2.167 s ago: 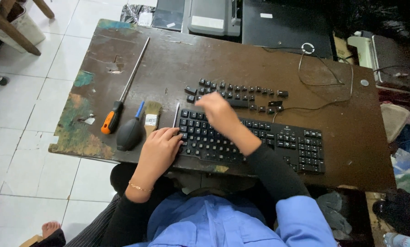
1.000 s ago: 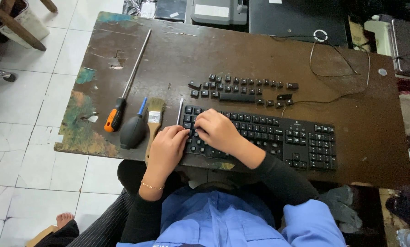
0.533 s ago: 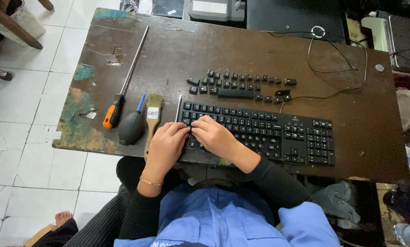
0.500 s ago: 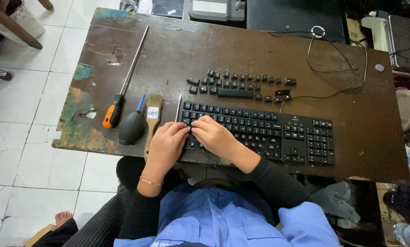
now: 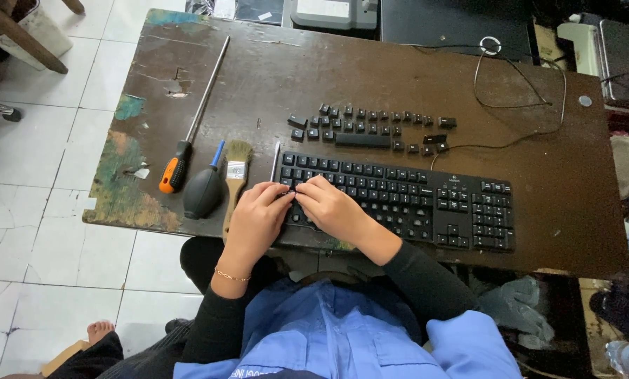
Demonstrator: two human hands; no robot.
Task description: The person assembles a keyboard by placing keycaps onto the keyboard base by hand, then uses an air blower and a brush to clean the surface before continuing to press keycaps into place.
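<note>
Resting side by side on the left end of the flat black plastic computer keyboard [image 5: 398,200], both hands work the same small patch of keys. The left hand [image 5: 258,217] lies palm down with its fingers curled narrow, fingertips pressed onto the keys at the keyboard's left edge; a thin bracelet circles its wrist. The right hand [image 5: 332,207] sits just beside it, touching it at the fingertips, fingers bent and pinched close together over one key; whether a keycap is held between them cannot be told. The keyboard itself lies along the near edge of the worn dark brown wooden table [image 5: 370,77], stretching away to the right of the right hand.

Just left of the left hand lie a wooden-handled flat paintbrush [image 5: 235,172], then a black rubber bulb air blower with a blue nozzle [image 5: 203,193], then a long steel screwdriver with an orange and black handle [image 5: 188,133], its shaft running away from the person. A slim metal tool [image 5: 275,161] lies against the keyboard's left end, just beyond the left fingertips.

Beyond both hands, past the keyboard, loose black keycaps [image 5: 370,126] sit in rows. A thin black cable [image 5: 518,98] loops farther off to the right.
</note>
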